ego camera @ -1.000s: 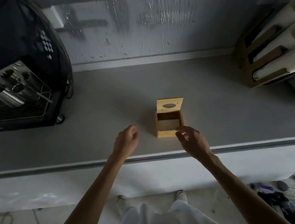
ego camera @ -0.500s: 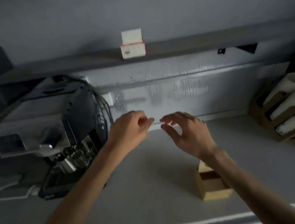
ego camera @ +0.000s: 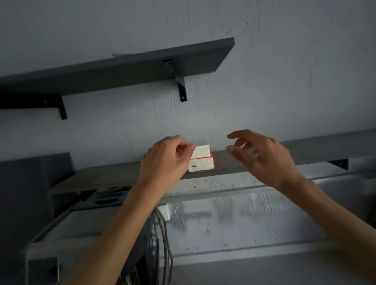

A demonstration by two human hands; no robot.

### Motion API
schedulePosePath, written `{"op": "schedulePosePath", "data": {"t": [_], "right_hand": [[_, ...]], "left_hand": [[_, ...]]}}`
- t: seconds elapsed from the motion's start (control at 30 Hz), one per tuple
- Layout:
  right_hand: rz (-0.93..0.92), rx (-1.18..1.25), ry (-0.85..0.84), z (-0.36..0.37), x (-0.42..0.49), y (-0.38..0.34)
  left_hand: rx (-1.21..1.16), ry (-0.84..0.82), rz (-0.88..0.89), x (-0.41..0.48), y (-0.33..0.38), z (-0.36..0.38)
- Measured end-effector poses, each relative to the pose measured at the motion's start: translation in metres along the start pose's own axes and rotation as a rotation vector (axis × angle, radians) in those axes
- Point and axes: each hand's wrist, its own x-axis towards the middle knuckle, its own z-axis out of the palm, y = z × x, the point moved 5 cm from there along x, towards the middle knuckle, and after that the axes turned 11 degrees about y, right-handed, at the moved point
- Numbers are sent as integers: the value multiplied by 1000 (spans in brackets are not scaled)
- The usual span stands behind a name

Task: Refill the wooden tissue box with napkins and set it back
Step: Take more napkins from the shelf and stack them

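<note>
On the lower grey wall shelf (ego camera: 265,154), 2 stacked white red-edged napkin packs (ego camera: 201,159) are sitting; left hand (ego camera: 165,160) pinching the top pack's corner, right hand (ego camera: 262,155) spread, touching nothing. A one-sided tug risks toppling both.

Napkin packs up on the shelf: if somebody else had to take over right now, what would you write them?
Left hand: at the left end of the top napkin pack, fingers curled against it; a firm grip cannot be told.
Right hand: open, empty, apart from the packs on their right.
Things: two white napkin packs, stacked, on the lower shelf; the bottom napkin pack has a red edge. The wooden tissue box is out of view.
Done: hands have reached the packs.
Left: lift a pack down, fill the box, set the box back.
</note>
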Motion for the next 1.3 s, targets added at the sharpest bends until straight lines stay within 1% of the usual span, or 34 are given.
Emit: {"op": "schedulePosePath", "data": {"t": [0.07,0.13,0.17,0.23,0.3,0.33,0.4,0.47,0.6,0.7,0.8,0.9,1.0,1.07,1.13,1.3], "right_hand": [[44,15,-3,2,-4,3],[129,69,-18,11,2,11],[186,106,-33,20,11,16],[331,167,-79,46,33,32],[453,182,-124,77,55,49],[488,168,-138,93,66,56],[536,106,-173,127,86,71],[578,25,-220,158,98,83],[683,-22,-293,204,107,103],[776,-17,-339,220,108,110],[898,8,-370,220,103,112],[949,-20,-417,220,105,113],[958,-64,-463,219,113,109],[1008,-62,-505,217,114,107],[1065,-29,-539,214,111,107],[1119,128,-517,217,111,113]], "left_hand": [[-46,-25,-48,-4,-6,3],[-195,-63,-165,-3,-18,13],[-296,-84,-267,1,-26,20],[-463,-127,-534,12,-46,43],[-527,-158,-760,24,-61,70],[-541,-156,-832,32,-68,82],[-561,-140,-918,46,-77,106],[-523,-184,-941,60,-83,128],[-408,-382,-968,80,-84,165],[-334,-472,-986,89,-89,180],[-331,-563,-1033,88,-91,187],[-363,-589,-1068,88,-91,189],[-362,-572,-1102,89,-96,198],[-373,-560,-1121,88,-96,199],[-400,-548,-1113,86,-93,197],[-443,-523,-1124,86,-100,198]]}}
